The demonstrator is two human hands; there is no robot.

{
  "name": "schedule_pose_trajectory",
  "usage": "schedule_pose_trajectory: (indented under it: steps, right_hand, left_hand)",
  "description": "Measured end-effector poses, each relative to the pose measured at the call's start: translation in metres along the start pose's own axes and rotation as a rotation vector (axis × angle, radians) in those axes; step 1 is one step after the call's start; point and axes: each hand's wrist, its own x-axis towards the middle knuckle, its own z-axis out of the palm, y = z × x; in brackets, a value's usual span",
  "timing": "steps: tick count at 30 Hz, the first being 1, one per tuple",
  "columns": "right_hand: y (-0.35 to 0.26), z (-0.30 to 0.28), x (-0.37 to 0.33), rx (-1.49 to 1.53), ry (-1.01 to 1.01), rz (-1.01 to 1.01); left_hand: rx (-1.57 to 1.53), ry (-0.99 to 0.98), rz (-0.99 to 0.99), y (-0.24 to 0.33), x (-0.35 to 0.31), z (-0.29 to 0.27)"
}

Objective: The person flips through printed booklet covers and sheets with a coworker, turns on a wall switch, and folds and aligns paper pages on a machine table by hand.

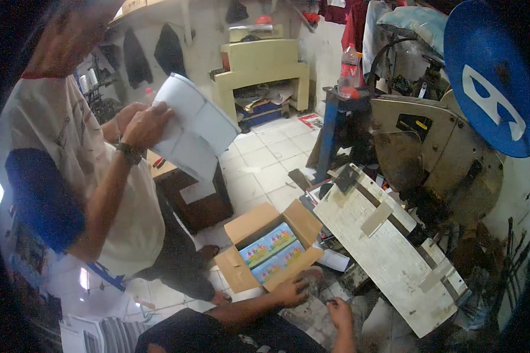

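An open brown cardboard box stands on the tiled floor in front of me, with colourful printed packs lying flat inside. My left hand reaches from below and closes over the box's near flap. My right hand hangs low to the right of it, above papers on the floor. Its fingers are curled, and I cannot tell whether it holds anything.
A person in a white shirt sits at the left, holding up white sheets. A worn white board juts from a dark machine on the right. A blue round disc sits above. A cream cabinet stands at the back.
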Motion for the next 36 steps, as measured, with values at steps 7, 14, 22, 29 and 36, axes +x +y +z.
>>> schedule_pose_trajectory:
  steps: [7, 14, 22, 29, 36]
  right_hand:
    - [-0.001, -0.001, 0.000, -0.015, -0.019, 0.020]
    - [-0.023, -0.009, -0.004, -0.047, -0.063, 0.134]
    - [-0.018, -0.008, -0.007, -0.035, -0.028, 0.069]
    - [0.018, 0.006, 0.005, -0.048, 0.062, -0.130]
    - [-0.003, -0.002, 0.002, 0.025, -0.017, -0.058]
  left_hand:
    - [-0.040, -0.048, -0.044, 0.010, -0.002, -0.010]
    - [-0.038, -0.017, 0.007, 0.005, -0.002, -0.007]
    - [-0.011, -0.009, 0.012, 0.012, -0.007, -0.012]
    - [-0.051, -0.035, 0.012, 0.013, -0.003, -0.014]
    - [-0.042, -0.012, -0.015, 0.016, -0.009, -0.023]
